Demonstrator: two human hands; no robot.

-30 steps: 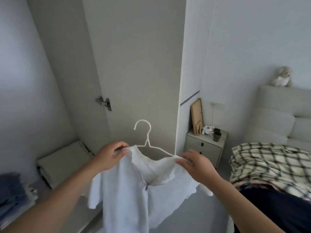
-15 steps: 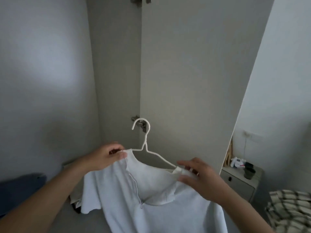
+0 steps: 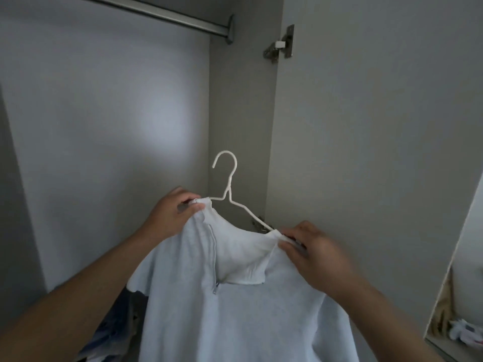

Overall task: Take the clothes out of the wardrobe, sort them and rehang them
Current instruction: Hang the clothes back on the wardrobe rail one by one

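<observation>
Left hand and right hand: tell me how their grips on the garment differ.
The left hand sits higher, the right hand lower. The left hand pinches the white garment at the collar's left end, the right hand at its right end, where the white hanger slopes down. Both pinch fabric over the hanger's arms.

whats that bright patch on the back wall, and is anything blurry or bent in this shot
Head view: a soft glow on the wardrobe's back wall, with dim surroundings; the rail slants and the door edge leans, from the wide lens; both hands, the left hand and right hand, look slightly soft.
</observation>
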